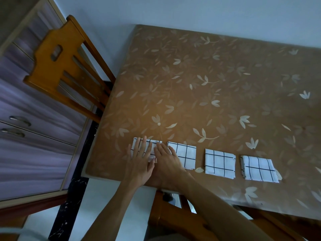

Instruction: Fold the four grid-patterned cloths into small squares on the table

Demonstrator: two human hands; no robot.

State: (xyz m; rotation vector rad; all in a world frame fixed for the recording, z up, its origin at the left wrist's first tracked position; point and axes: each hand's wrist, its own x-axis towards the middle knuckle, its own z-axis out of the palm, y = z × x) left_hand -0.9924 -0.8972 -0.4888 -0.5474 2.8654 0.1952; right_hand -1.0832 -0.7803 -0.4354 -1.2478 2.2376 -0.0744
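head | L hand [140,164] flat, fingers straight, spread, pressing leftmost white black-grid folded cloth [152,142], near-left corner of brown leaf-print table [208,84] | R hand [166,164] flat, fingers straight, same cloth's right side | prob. light, soft, springy: pinch at folded corners

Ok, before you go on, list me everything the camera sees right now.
table: one, brown leaf-patterned cover, centre and right
cloths: four, white with black grid, folded squares in a row near the front table edge
chairs: two, orange-brown wood, one at the table's left side, one at the front edge under the arms
cabinet: one, purple-grey, far left
handles: two, metal, on the cabinet
wall: pale, behind the table
left hand: flat on the leftmost cloth
right hand: fingers on the leftmost cloth, covering the second cloth's left edge
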